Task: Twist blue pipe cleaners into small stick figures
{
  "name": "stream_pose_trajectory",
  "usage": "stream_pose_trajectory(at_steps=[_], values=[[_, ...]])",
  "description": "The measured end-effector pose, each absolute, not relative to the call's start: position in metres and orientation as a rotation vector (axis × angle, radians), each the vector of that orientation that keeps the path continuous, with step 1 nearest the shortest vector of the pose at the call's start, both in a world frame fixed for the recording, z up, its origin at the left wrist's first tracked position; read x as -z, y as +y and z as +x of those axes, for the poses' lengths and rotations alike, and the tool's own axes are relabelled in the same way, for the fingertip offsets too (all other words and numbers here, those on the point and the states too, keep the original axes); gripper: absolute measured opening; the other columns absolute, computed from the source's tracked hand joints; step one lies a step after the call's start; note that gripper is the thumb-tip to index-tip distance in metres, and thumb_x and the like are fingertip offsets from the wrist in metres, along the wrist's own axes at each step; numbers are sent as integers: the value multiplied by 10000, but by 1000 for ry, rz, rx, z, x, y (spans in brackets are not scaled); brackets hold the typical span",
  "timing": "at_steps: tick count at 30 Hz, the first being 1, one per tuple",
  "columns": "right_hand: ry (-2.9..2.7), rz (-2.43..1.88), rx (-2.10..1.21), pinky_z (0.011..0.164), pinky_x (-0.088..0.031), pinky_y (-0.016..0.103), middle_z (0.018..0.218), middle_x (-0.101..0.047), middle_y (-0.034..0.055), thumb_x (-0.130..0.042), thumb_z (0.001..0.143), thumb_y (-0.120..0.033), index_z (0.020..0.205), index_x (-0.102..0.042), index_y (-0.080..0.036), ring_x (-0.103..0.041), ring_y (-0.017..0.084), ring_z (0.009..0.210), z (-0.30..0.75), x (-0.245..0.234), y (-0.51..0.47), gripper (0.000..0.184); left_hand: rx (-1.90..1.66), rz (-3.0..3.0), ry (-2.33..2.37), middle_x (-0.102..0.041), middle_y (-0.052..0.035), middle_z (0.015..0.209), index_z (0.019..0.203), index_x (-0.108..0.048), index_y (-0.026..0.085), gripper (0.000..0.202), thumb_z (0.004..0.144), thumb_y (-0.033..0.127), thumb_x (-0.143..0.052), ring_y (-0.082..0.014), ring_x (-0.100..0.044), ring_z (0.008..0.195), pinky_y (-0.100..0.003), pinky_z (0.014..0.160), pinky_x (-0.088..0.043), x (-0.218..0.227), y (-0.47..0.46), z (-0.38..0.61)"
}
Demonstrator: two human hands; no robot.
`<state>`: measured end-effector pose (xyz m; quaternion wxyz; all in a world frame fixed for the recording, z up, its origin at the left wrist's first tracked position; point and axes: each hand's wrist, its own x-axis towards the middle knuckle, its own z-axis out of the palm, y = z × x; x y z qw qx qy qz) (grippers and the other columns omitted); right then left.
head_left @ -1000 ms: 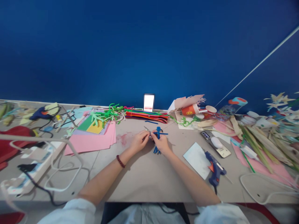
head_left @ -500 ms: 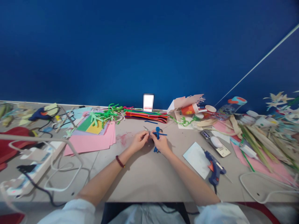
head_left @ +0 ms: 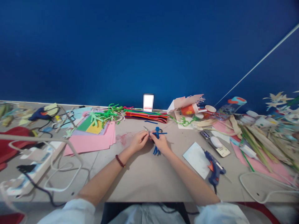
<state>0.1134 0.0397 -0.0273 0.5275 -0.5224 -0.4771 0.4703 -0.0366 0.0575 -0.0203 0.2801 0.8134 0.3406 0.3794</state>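
- A blue figure (head_left: 157, 129) is found at the centre of the worktop, directly between the wearer's hands and the 12 o'clock edge; clock positions are taken from the hands.
- Done, as judged: a rounded top, a crosspiece at 3 o'clock and several lower strands at 6 o'clock are formed.
- Left: the lower ends are seen separate and loose; whether more is wanted cannot be established. The middle is hidden by the right hand (head_left: 161, 143).
- The figure's near side is pinched by the right thumb and fingers. The left hand (head_left: 140, 140) is closed to a fingertip pinch, almost meeting the right; what is gripped there cannot be told.
- A grey pointed tool (head_left: 146, 128) is partly covered at the left fingertips.
- A loose blue strip (head_left: 151, 122) and a bundle of coloured stems (head_left: 146, 116) are noted at 12; green bent stems (head_left: 114, 109) at 10; pink paper (head_left: 91, 143) at 9.
- At 4, a pale card (head_left: 195, 158) and a glue gun (head_left: 217, 169) are placed beside the right forearm, by which movement that way could be hampered.
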Motion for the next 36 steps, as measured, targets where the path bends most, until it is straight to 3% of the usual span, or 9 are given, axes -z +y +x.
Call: stream_pose_trajectory(at_steps=[36], values=[[-1089,-1248,-1174,627,-523,274,632,-626,2,-636,656,-444,758,-593,-205,-620,141,586,113,29,41,264,-988,2287,942,-554,-40,776,818,-543,176,206,913,206,-363,-145,-519,723,-275,689,-429,29,60,-38]])
